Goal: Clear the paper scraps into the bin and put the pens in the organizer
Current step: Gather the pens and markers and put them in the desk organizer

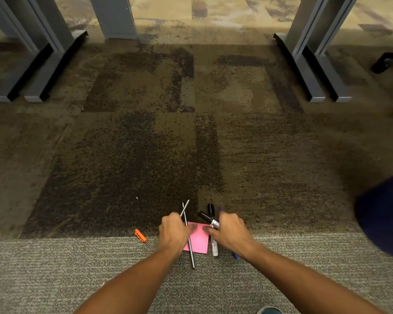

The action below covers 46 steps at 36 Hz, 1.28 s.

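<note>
Office carpet (pixel 145 143) holds a pink paper scrap (pixel 199 239) between two hands: left hand (pixel 174 232) curled round thin pens (pixel 186 219), right hand (pixel 230 232) gripping markers (pixel 208 217). Best gather the orange pen (pixel 140 235) too; no bin or organizer shows.

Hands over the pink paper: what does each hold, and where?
Left hand grips thin black pens near mid-shaft. Right hand grips a black-capped marker just below its cap.
</note>
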Each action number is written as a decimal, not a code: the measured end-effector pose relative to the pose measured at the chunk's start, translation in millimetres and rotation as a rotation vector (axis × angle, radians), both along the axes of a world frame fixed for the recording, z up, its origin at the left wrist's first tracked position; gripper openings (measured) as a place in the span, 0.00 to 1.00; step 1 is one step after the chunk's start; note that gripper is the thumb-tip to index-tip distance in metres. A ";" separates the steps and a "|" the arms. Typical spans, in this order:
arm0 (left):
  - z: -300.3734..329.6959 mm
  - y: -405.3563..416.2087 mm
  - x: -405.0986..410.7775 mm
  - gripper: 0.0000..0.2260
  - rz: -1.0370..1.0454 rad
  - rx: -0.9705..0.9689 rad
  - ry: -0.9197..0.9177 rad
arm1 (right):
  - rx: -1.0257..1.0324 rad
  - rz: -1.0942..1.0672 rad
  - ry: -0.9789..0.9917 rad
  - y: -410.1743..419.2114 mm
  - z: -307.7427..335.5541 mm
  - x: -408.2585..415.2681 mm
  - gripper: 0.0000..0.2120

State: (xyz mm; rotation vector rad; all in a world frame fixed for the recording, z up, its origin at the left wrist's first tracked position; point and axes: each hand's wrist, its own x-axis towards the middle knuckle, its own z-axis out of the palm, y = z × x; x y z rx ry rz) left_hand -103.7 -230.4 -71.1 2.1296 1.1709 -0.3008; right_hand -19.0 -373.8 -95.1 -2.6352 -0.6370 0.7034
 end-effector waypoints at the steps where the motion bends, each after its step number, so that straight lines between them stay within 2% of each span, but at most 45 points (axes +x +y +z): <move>1: -1.0 0.2 0.2 0.18 -0.016 0.005 0.007 | -0.002 0.007 0.000 0.2 -0.7 -0.9 0.24; 9: -10.7 2.3 1.9 0.10 -0.036 0.032 0.023 | -0.020 0.000 0.017 2.2 -2.3 -0.7 0.14; 11: -8.8 2.2 3.8 0.11 -0.013 0.014 0.034 | -0.039 -0.012 0.070 3.2 0.8 3.8 0.11; 13: -3.9 4.7 8.8 0.14 0.014 -0.021 0.032 | -0.029 -0.046 0.134 3.7 5.2 10.5 0.15; 15: 4.4 10.3 17.6 0.17 0.018 -0.052 -0.003 | 0.050 -0.123 0.220 1.6 12.9 18.9 0.17; 18: 22.9 25.5 38.8 0.15 -0.010 -0.130 -0.097 | 0.289 -0.267 0.454 -2.3 30.2 30.2 0.14; 23: 66.5 36.2 69.4 0.07 0.132 -0.538 -0.363 | 0.645 -0.467 0.806 -1.5 77.2 51.3 0.06; 25: 83.4 38.0 78.1 0.08 0.150 -0.625 -0.429 | 0.722 -0.433 0.873 0.8 95.9 60.2 0.05; 31: 129.5 43.9 107.8 0.10 0.095 -0.642 -0.565 | 0.792 -0.265 0.917 16.0 152.1 85.2 0.02; 38: 240.0 43.4 130.3 0.10 0.146 -0.716 -0.735 | 0.929 -0.196 0.843 24.2 252.7 101.2 0.06; 42: 326.2 41.8 126.1 0.11 0.158 -0.740 -0.888 | 1.013 -0.278 0.803 25.4 335.8 97.8 0.13; 46: 424.4 33.2 120.7 0.11 0.155 -0.777 -0.901 | 1.095 -0.348 0.794 28.2 436.6 89.1 0.17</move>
